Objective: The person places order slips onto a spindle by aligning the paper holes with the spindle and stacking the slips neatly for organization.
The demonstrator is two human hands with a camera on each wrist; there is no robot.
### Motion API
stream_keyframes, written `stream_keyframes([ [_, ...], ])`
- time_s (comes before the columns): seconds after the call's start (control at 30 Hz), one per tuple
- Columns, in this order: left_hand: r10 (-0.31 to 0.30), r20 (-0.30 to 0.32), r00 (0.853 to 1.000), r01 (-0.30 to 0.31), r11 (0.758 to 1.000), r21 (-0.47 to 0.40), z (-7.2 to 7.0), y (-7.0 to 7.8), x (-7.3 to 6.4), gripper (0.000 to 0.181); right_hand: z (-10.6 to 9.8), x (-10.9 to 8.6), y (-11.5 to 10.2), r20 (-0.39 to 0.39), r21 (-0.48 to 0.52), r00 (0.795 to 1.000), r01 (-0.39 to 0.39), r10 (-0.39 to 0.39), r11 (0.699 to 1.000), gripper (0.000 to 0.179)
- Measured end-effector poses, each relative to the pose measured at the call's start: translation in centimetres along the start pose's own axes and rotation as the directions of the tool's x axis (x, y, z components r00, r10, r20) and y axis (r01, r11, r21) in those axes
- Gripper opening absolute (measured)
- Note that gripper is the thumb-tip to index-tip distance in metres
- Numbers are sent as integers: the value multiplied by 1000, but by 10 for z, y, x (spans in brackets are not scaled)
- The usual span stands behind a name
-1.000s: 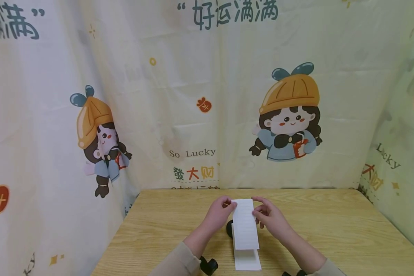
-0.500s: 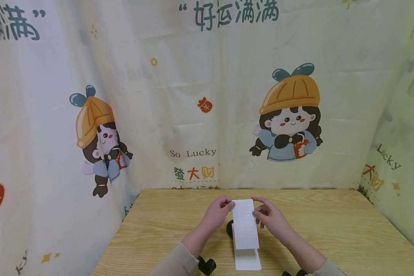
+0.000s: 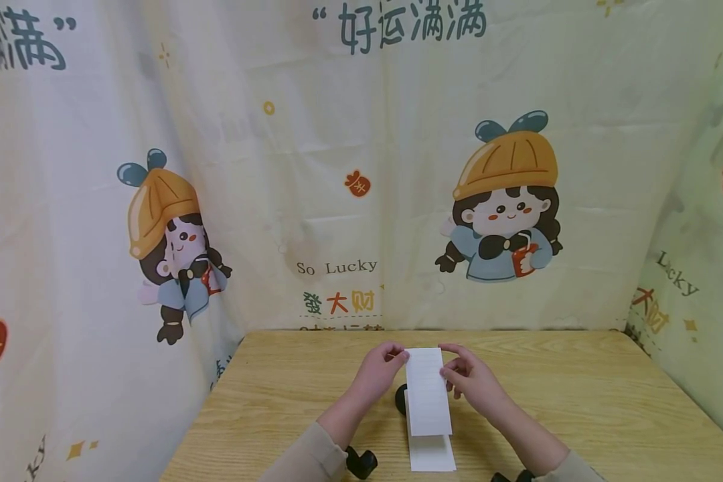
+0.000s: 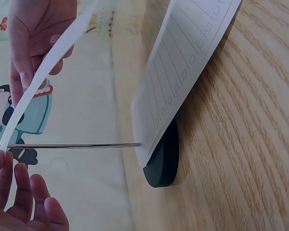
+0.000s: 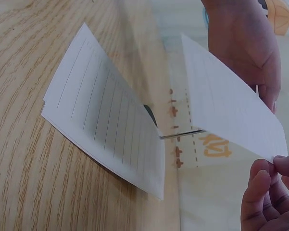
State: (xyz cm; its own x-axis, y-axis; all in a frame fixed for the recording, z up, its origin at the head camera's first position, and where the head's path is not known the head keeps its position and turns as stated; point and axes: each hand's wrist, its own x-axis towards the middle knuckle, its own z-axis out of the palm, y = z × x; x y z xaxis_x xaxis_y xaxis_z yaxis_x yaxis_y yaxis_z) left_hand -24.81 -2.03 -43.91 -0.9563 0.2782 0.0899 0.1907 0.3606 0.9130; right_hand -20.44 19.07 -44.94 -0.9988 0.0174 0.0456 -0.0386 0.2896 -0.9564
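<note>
My left hand [image 3: 378, 368] pinches the left edge of a white ruled slip of paper [image 3: 429, 395] between thumb and fingers. On the opposite edge, my right hand [image 3: 472, 385] pinches the same slip, with its index finger stretched along the far corner. The slip is held bowed above the table. Beneath it stands a paper spike with a black base [image 4: 164, 161] and a thin metal rod [image 4: 77, 146]. The rod meets the slip's underside; whether its tip has pierced through cannot be seen. Lower down, several ruled slips [image 5: 101, 96] sit tilted at the rod's foot.
Black wrist-camera mounts [image 3: 361, 462] show near both sleeves. The wooden table [image 3: 578, 388] reaches back to a printed cloth curtain [image 3: 325, 221], which also hangs at both sides.
Little differs. The left hand has shifted very slightly left along the slip's edge; the slip, the spike and the right hand look unmoved.
</note>
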Motion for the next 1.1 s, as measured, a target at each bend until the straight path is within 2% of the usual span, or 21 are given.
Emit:
stream_keyframes([
  [0.17,-7,-5,1000,7,1000,7,0,2,0,17,1,0,0,-1,-1,1000,2,-2,1000,48],
  [0.57,-7,-2,1000,7,1000,28,0,0,-1,15,2,-2,2,53,21,996,64,-65,998,45],
  [0.97,18,-7,1000,-18,1000,24,2,0,-4,13,4,-2,7,40,27,998,50,-51,998,45],
  [1.1,11,0,1000,-11,999,45,2,-3,-5,13,5,-3,9,67,38,996,55,-58,998,47],
])
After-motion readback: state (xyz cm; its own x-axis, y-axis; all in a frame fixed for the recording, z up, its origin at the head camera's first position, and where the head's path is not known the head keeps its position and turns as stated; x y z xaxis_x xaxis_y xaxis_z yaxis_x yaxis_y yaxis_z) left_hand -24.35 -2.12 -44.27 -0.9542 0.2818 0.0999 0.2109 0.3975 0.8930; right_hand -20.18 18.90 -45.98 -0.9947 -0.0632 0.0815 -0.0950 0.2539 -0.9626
